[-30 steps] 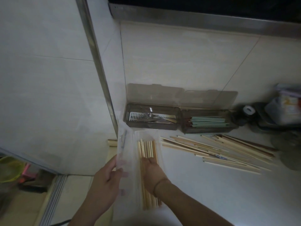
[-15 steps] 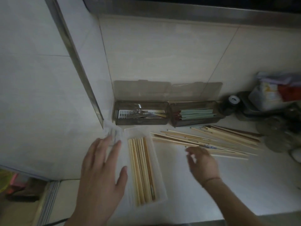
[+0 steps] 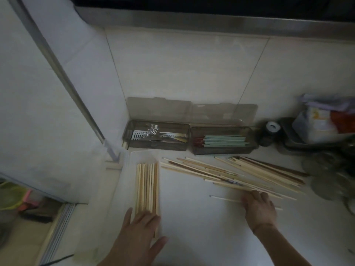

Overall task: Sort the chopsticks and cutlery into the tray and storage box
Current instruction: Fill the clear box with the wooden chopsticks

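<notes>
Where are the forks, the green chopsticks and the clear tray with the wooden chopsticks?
forks (image 3: 153,129): head view, on the tines.
green chopsticks (image 3: 224,141): head view, mid-bundle.
clear tray (image 3: 141,155): head view, bare far end.

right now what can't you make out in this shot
- Near ends of the chopsticks in the clear tray: head view, covered by the left hand.
- Right hand fingers: blurred, grip on the loose chopsticks unclear.
- Bag and dark items at right: dim, cut by the edge.
- Cutlery in the storage box: too small to count.
</notes>
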Motion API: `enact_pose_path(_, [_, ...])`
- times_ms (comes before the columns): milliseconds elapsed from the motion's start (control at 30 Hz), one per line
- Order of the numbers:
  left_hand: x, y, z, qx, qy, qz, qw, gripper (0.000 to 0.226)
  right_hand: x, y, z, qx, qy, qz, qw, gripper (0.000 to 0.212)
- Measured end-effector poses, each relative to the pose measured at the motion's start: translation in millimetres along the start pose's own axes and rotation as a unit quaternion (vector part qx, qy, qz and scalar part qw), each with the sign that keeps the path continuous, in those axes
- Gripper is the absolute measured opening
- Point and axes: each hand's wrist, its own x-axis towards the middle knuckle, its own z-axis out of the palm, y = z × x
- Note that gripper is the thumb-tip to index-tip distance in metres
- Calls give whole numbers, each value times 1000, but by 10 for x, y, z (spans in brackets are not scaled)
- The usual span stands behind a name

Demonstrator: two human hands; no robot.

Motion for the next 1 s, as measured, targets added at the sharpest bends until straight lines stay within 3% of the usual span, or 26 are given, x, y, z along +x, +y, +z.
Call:
enact_pose_path(133, [-27, 89, 106, -22, 3, -33, 999, 56, -9, -91, -172, 53, 29, -76, 995, 29])
enact_pose_path(233, [-4, 235, 150, -39, -11, -45, 998, 64, 49, -310, -470, 210, -1, -51, 976, 13])
enact_pose_path(400, [98, 496, 222, -37, 9, -66, 997, 63, 105, -788, -882, 421, -1, -116, 900, 42])
enact_pose_path(567, [81, 582, 235, -37, 60, -44, 997, 38, 57, -1441, -1061, 547, -58, -196, 812, 44])
enact_pose_path(633, [58, 570, 214, -36, 89, -37, 995, 28, 34, -1708, -1085, 540, -89, -229, 805, 37])
enact_pose_path(800, [-49, 435, 189, -39, 138, 3, 990, 9, 47, -2292, -933, 403, -182, -285, 850, 26])
enact_pose_path(1000, [-51, 306, 166, -64, 118, 37, 990, 14, 88, -2642, -643, 181, -280, -306, 892, 38])
